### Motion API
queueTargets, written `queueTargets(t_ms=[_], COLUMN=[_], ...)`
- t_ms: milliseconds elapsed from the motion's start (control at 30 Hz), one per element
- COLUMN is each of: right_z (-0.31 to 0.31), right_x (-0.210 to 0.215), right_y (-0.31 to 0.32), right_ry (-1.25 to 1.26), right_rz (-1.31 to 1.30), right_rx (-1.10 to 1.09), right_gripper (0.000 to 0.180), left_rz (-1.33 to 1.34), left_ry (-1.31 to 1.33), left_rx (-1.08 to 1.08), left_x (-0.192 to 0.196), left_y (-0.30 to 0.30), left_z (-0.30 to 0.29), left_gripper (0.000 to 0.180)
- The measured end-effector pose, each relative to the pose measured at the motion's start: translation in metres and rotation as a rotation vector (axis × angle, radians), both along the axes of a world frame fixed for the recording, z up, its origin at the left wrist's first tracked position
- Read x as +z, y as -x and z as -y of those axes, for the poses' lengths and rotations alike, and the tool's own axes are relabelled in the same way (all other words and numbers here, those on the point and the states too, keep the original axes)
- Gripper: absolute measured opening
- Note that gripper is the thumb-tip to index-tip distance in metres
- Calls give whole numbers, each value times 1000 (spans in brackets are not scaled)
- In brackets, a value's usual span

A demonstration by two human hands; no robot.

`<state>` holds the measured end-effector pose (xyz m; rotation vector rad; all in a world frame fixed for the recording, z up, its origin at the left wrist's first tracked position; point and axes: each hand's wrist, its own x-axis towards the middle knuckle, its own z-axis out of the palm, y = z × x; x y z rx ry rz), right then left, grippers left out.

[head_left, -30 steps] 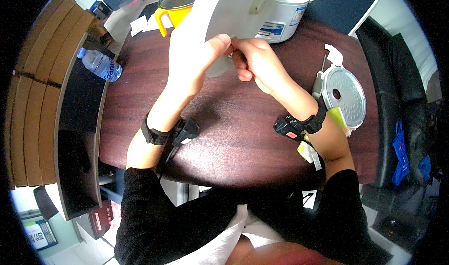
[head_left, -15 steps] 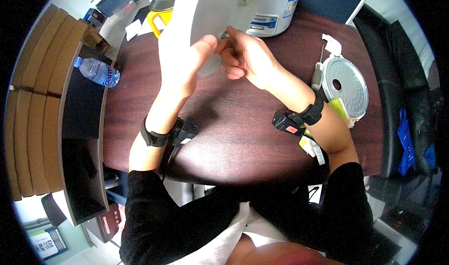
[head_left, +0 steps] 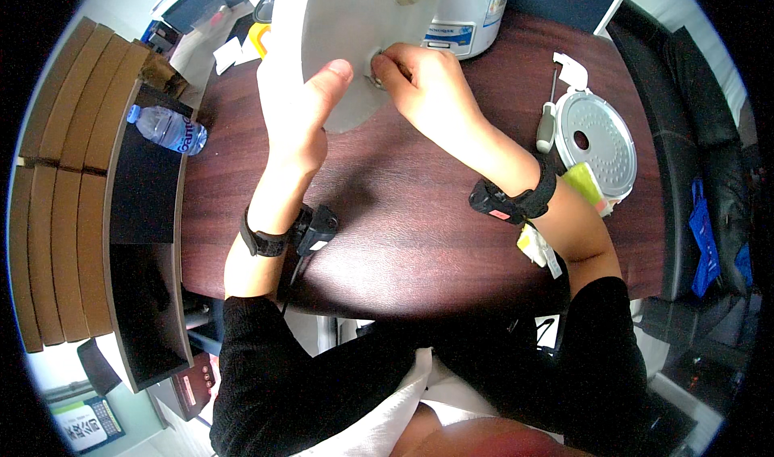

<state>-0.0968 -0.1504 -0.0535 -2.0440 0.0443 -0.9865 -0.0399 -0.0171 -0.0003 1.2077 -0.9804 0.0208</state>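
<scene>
A large round white lid (head_left: 363,30) is held up over the dark wooden table (head_left: 403,223). My left hand (head_left: 298,110) grips its left edge, thumb laid across the flat face. My right hand (head_left: 423,86) pinches a small metal part at a hole near the lid's lower middle. A raised round knob shows at the lid's upper part. Both wrists wear black bands.
A white rice cooker body (head_left: 476,10) stands behind the lid. A perforated metal inner lid (head_left: 597,143), a screwdriver (head_left: 547,126) and a small white part (head_left: 571,68) lie at right. A water bottle (head_left: 168,128) lies on the left shelf; a yellow container (head_left: 260,38) sits at back.
I have raised the lid closer to the camera and tilted it. My right hand's fingers have shifted onto the small part at the hole.
</scene>
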Motion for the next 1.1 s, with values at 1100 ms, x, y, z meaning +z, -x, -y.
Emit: queueTargets(t_ms=[1100], right_z=[-4], right_x=[7], right_y=[2], right_ry=[-331], right_rz=[-271], right_rx=[152], right_gripper=[28], left_rz=[83], left_ry=[-70], left_rx=[42], left_x=[-4], left_y=[5], left_z=[0], left_gripper=[41])
